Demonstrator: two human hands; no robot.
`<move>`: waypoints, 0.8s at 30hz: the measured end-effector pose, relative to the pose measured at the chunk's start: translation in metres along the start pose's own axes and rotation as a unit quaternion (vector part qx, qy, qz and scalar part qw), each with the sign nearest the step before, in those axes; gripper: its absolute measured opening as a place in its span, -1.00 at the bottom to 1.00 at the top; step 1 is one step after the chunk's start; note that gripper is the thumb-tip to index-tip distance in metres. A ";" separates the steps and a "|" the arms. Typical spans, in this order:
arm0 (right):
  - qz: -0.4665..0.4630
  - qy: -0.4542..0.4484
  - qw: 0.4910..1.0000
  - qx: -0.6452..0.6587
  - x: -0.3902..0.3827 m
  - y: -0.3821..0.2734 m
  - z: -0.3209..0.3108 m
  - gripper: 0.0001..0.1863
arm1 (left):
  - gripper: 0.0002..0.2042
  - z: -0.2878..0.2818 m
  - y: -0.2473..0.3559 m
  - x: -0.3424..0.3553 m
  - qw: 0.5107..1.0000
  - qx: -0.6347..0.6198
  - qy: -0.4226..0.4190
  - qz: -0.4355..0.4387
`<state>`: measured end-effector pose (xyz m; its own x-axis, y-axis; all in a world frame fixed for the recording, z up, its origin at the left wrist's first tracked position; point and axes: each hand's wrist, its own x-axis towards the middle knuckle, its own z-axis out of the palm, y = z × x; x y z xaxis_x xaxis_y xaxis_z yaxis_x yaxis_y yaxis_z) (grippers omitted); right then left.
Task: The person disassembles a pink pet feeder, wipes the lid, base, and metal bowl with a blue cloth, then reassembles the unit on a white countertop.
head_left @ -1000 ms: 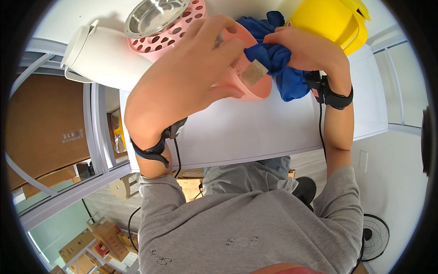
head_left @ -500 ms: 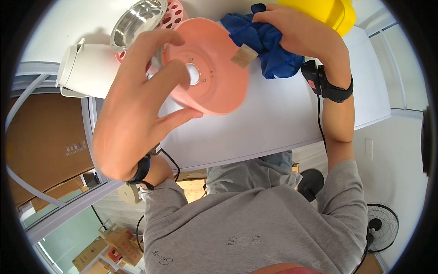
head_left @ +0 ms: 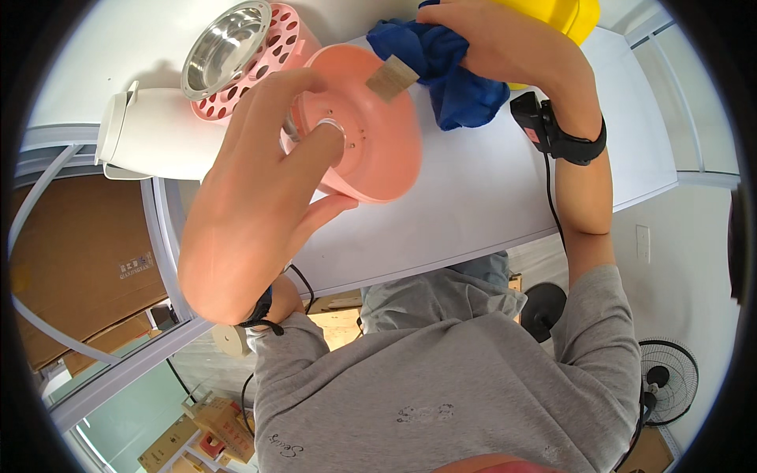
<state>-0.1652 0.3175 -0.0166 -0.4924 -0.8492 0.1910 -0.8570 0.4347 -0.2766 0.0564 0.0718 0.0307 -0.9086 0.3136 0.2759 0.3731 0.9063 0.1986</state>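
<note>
My left hand [head_left: 248, 181] is closed on a salmon-pink plastic part [head_left: 384, 146], a flared, dish-like piece tilted toward me. Small holes dot its inner floor around a middle opening, which my fingers partly cover. Gripped in my right hand [head_left: 505, 47] is a crumpled dark blue cloth [head_left: 457, 87]. From the cloth a beige tag [head_left: 392, 78] sticks out over the right rim of the pink part. My right fingertips are partly hidden by the cloth.
At the back left stand a steel bowl [head_left: 229, 49], a pink basket with round holes [head_left: 272, 67] and a white appliance-like body [head_left: 162, 134] lying on its side. A yellow container [head_left: 564, 17] sits at the back right of the white table [head_left: 410, 229].
The cloth and my right hand have moved slightly left, and the tag now lies farther over the pink part. My left hand has shifted a little, still holding the pink part.
</note>
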 end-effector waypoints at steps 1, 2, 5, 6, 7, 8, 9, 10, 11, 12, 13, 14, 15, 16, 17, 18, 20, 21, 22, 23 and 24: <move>-0.001 0.001 1.000 -0.001 0.001 0.005 0.002 -0.56 | -0.52 0.001 -0.001 0.001 1.000 -0.001 0.002 0.005; -0.003 0.003 1.000 -0.003 0.001 0.008 0.003 -0.56 | -0.52 0.001 -0.001 0.002 1.000 -0.003 0.003 0.010; 0.001 0.014 1.000 -0.005 0.003 0.007 0.013 -0.56 | -0.53 -0.010 0.000 -0.005 1.000 0.023 -0.007 -0.017; 0.006 0.002 1.000 -0.012 0.003 0.007 0.011 -0.55 | -0.54 -0.014 0.000 -0.006 0.999 0.030 -0.005 -0.019; 0.011 -0.010 1.000 -0.019 0.004 0.007 0.008 -0.54 | -0.54 -0.017 0.000 -0.007 0.999 0.037 -0.003 -0.022; 0.016 -0.023 0.999 -0.025 0.004 0.008 0.006 -0.53 | -0.55 -0.019 0.001 -0.008 0.999 0.043 0.000 -0.025; -0.003 0.000 1.000 -0.015 0.004 0.012 0.009 -0.54 | -0.55 -0.021 0.003 -0.010 0.998 0.048 -0.001 -0.026; -0.021 0.024 0.999 -0.004 0.002 0.017 0.014 -0.55 | -0.56 -0.022 0.006 -0.013 0.998 0.053 -0.002 -0.028; -0.039 0.047 0.998 0.006 0.001 0.020 0.016 -0.56 | -0.56 -0.023 0.007 -0.014 0.998 0.057 -0.002 -0.029; -0.030 -0.003 1.000 -0.002 0.004 0.020 0.015 -0.57 | -0.56 -0.023 0.008 -0.015 0.998 0.059 0.000 -0.026; -0.021 -0.053 0.998 -0.010 0.009 0.018 0.012 -0.58 | -0.56 -0.022 0.008 -0.015 0.998 0.061 0.003 -0.022; -0.012 -0.103 0.994 -0.018 0.012 0.017 0.010 -0.59 | -0.56 -0.022 0.009 -0.016 0.998 0.062 0.006 -0.018; -0.078 -0.094 0.993 0.004 0.010 0.021 0.010 -0.51 | -0.56 -0.023 0.009 -0.016 0.998 0.065 0.005 -0.022; -0.142 -0.085 0.986 0.026 0.003 0.028 0.011 -0.40 | -0.55 -0.025 0.010 -0.016 0.997 0.067 0.005 -0.025; -0.161 -0.091 0.982 0.041 0.003 0.029 0.016 -0.33 | -0.55 -0.026 0.010 -0.017 0.997 0.070 0.005 -0.028; -0.175 -0.096 0.978 0.054 0.000 0.032 0.018 -0.27 | -0.54 -0.026 0.008 -0.015 0.997 0.067 0.015 -0.019; -0.125 -0.138 0.980 0.076 0.009 0.030 0.046 -0.27 | -0.53 -0.023 0.006 -0.016 0.997 0.070 0.032 -0.014; -0.114 -0.158 0.978 0.075 0.012 0.029 0.053 -0.29 | -0.53 -0.023 0.005 -0.016 0.997 0.068 0.034 -0.015; -0.101 -0.177 0.976 0.074 0.015 0.028 0.059 -0.31 | -0.52 -0.023 0.006 -0.015 0.997 0.066 0.036 -0.017; -0.104 -0.193 0.974 0.063 0.017 0.028 0.063 -0.34 | -0.52 -0.022 0.005 -0.014 0.997 0.062 0.040 -0.009; -0.107 -0.200 0.972 0.059 0.018 0.026 0.066 -0.37 | -0.52 -0.022 0.005 -0.013 0.997 0.059 0.044 -0.002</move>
<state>-0.1867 0.2940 -0.0823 -0.1856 -0.9753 -0.1194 -0.8985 0.2177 -0.3811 0.0745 0.0665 0.0485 -0.8878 0.2887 0.3585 0.3404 0.9361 0.0892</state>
